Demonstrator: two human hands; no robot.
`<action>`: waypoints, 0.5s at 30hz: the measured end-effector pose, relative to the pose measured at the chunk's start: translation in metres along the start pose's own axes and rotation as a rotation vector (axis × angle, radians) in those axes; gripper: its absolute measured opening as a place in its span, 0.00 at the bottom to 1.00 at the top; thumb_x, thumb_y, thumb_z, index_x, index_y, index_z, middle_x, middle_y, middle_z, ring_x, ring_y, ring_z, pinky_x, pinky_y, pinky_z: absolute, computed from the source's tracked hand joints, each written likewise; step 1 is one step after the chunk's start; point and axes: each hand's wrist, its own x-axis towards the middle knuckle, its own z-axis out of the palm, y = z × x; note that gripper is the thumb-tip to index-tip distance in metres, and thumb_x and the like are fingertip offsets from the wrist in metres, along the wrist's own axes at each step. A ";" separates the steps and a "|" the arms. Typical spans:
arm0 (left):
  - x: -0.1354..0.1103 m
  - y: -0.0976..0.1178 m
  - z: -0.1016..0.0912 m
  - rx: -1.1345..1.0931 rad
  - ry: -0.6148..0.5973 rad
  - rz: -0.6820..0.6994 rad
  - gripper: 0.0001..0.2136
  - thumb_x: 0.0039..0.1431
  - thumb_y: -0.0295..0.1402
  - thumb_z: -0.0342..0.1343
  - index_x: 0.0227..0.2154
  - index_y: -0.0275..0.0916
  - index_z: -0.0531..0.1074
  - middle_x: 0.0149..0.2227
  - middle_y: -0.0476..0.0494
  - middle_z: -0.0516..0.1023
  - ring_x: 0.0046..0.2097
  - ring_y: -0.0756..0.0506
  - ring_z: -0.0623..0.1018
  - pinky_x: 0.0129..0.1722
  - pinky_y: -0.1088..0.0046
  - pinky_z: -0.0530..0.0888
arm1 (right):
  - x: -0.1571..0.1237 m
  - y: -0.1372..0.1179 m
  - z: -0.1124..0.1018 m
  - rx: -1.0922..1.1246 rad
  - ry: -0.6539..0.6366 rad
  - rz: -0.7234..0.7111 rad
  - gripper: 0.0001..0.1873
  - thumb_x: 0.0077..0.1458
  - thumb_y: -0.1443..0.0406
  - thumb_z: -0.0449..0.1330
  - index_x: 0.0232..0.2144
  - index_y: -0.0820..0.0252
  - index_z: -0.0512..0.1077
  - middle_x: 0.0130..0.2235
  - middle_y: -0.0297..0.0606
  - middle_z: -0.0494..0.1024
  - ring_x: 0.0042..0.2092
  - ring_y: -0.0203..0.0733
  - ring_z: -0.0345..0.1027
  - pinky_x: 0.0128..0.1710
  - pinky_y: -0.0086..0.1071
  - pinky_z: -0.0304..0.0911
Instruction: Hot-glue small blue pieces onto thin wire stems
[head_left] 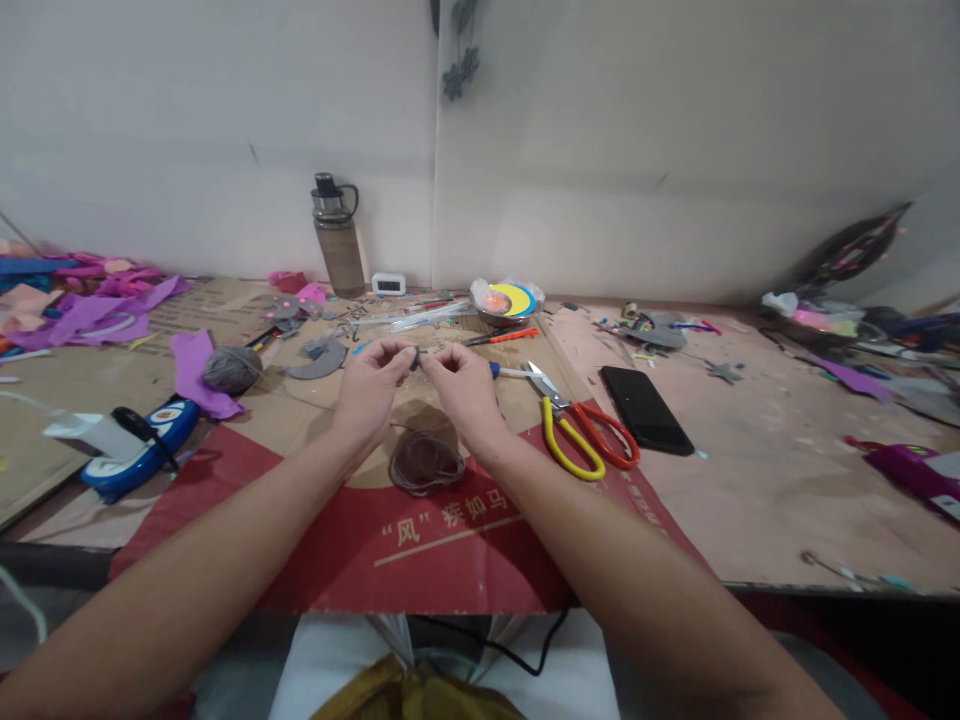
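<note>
Both hands are observed raised just above the counter [750, 500], near its middle, with the forearms extended from the near edge; the left hand [369, 388] and the right hand [466, 390] are brought close together, and a small dark piece [415, 358] is held between them. The fingers of each hand are seen pinched on that piece, thumb against forefinger, with the remaining fingers curled; what the piece is made of cannot be told at this size.

Directly beneath the wrists, a coil of dark thin cord [426, 462] is laid flat on a red cardboard sheet [420, 560] printed with white characters; whether the coil is joined to the held piece cannot be told.

To the right of the right hand, scissors [579, 432] with one yellow and one red handle are laid with the blades pointed towards the wall; a black phone [646, 410] is placed just beyond them, apart. To the left, a grey yarn ball [231, 369] is set against a purple felt piece [193, 375]; a blue and white device [142, 452] is noted nearer the edge.

By the back wall, a grey bottle [336, 238], a small white clock [388, 284] and a bowl [501, 320] holding coloured discs are recorded.
</note>
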 end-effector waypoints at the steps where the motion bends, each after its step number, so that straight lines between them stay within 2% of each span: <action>1: -0.001 0.000 0.001 -0.007 -0.009 -0.002 0.04 0.46 0.31 0.62 0.25 0.38 0.72 0.24 0.51 0.69 0.25 0.54 0.64 0.25 0.75 0.61 | 0.001 0.001 0.000 0.015 -0.001 0.013 0.11 0.47 0.59 0.59 0.20 0.60 0.66 0.22 0.29 0.68 0.27 0.32 0.58 0.30 0.28 0.55; 4: -0.002 0.001 0.001 -0.028 -0.029 -0.027 0.05 0.46 0.31 0.62 0.25 0.38 0.71 0.24 0.51 0.70 0.25 0.54 0.66 0.26 0.75 0.63 | 0.003 0.004 0.001 0.041 0.033 0.046 0.12 0.45 0.58 0.60 0.22 0.60 0.66 0.23 0.29 0.67 0.27 0.32 0.58 0.29 0.28 0.55; 8: -0.002 0.002 0.001 -0.076 -0.055 -0.087 0.05 0.45 0.31 0.62 0.25 0.38 0.71 0.25 0.51 0.70 0.25 0.53 0.68 0.27 0.75 0.65 | 0.005 0.006 0.001 0.091 0.028 0.077 0.14 0.44 0.58 0.61 0.31 0.60 0.68 0.23 0.27 0.65 0.26 0.32 0.57 0.27 0.27 0.54; 11: -0.002 0.005 -0.001 -0.086 -0.113 -0.142 0.05 0.45 0.31 0.62 0.24 0.37 0.72 0.23 0.51 0.71 0.24 0.53 0.68 0.27 0.75 0.65 | 0.007 0.008 -0.002 0.122 -0.042 0.055 0.09 0.46 0.60 0.59 0.27 0.60 0.69 0.24 0.29 0.68 0.27 0.33 0.58 0.29 0.28 0.55; 15: -0.001 0.010 -0.005 0.025 -0.158 -0.196 0.07 0.45 0.34 0.63 0.27 0.36 0.74 0.25 0.48 0.74 0.27 0.51 0.73 0.28 0.74 0.66 | 0.008 0.008 -0.007 0.109 -0.042 0.055 0.08 0.46 0.61 0.58 0.23 0.60 0.67 0.24 0.29 0.67 0.27 0.32 0.57 0.30 0.28 0.55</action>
